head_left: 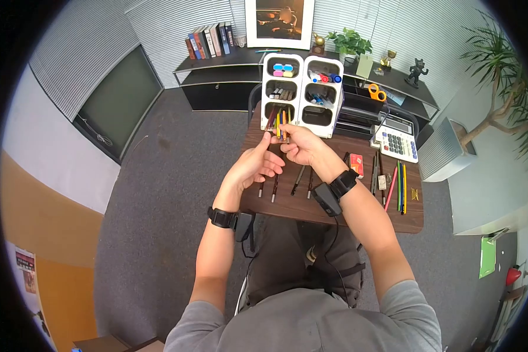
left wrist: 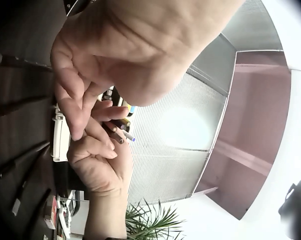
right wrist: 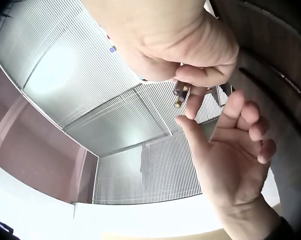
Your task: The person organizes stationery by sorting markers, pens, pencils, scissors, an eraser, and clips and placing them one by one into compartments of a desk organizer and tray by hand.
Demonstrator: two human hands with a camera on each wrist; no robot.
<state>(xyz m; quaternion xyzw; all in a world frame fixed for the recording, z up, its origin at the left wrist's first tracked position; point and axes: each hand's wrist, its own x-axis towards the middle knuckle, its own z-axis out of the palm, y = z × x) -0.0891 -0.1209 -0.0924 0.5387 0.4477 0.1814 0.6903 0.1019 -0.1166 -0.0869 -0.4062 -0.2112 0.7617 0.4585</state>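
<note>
In my head view, the right hand [head_left: 304,145] pinches a bunch of coloured pencils [head_left: 280,120] between thumb and fingers, at the lower-left compartment of the white organizer [head_left: 265,88] by the desk's far edge. The left hand [head_left: 253,166] is just beside it, fingers apart and holding nothing I can make out. More pencils [head_left: 403,188] lie toward the right edge of the desk [head_left: 281,208].

In my left wrist view, the right fingers curl at the pencil ends; the hands overlap, so I can't tell whether they touch.

In my right wrist view, pencil ends show beneath the right fingers, and the left thumb stands apart from its loosely bent fingers.
</note>
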